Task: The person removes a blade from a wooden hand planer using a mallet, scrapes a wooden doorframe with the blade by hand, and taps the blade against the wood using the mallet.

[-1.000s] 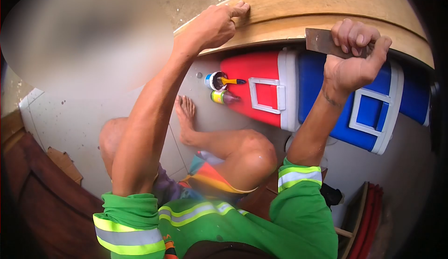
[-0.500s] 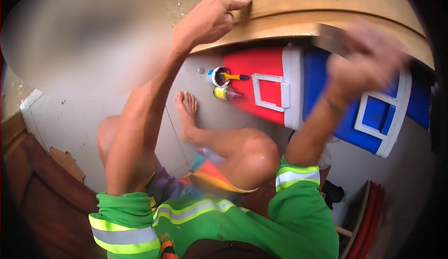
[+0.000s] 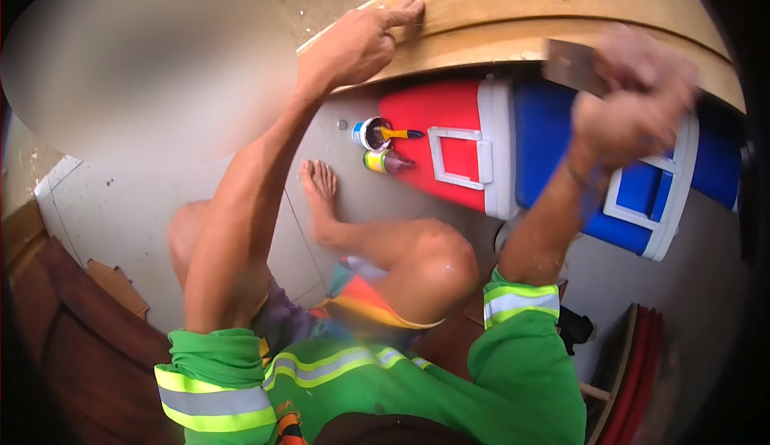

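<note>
A long, pale brown wooden panel (image 3: pixel 497 0) with a dark groove curves across the top of the view. My left hand (image 3: pixel 361 44) rests at its left part, forefinger stretched out on the wood and the other fingers partly curled, holding nothing. My right hand (image 3: pixel 642 96), blurred by motion, is closed round a flat brown rectangular piece (image 3: pixel 573 65) at the panel's right part. One end of the piece juts out leftward from the fingers; whether it touches the wood I cannot tell.
Below the panel stand a red cooler (image 3: pixel 433 120) and a blue cooler (image 3: pixel 549 140), both white-rimmed. A small paint can (image 3: pixel 370 134) with a yellow-handled brush (image 3: pixel 397 134) and a bottle (image 3: pixel 385 162) are beside the red one. Dark wooden panel (image 3: pixel 88 349) lies lower left.
My left hand has slid slightly left and down along the panel. My right hand is still moving over the panel's right part with the flat piece, which appears less blurred.
</note>
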Tool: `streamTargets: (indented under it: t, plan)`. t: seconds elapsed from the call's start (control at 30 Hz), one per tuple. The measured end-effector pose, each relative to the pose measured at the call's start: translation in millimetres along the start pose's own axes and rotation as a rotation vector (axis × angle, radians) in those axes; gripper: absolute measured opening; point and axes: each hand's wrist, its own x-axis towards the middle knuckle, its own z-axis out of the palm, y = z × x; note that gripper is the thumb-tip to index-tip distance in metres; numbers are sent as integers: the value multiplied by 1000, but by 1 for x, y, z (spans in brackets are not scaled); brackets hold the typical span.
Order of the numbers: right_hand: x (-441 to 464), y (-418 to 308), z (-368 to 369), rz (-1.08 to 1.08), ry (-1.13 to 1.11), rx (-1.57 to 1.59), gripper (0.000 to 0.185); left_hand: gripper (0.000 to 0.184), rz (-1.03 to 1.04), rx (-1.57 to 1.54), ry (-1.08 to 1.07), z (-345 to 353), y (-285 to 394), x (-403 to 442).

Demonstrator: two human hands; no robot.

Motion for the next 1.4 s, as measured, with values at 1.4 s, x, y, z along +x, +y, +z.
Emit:
streamTargets:
  t: [1.4]
  plan:
    - [-16,-32,12,450,59,201,41,67,27,62,-21,6,7,-4]
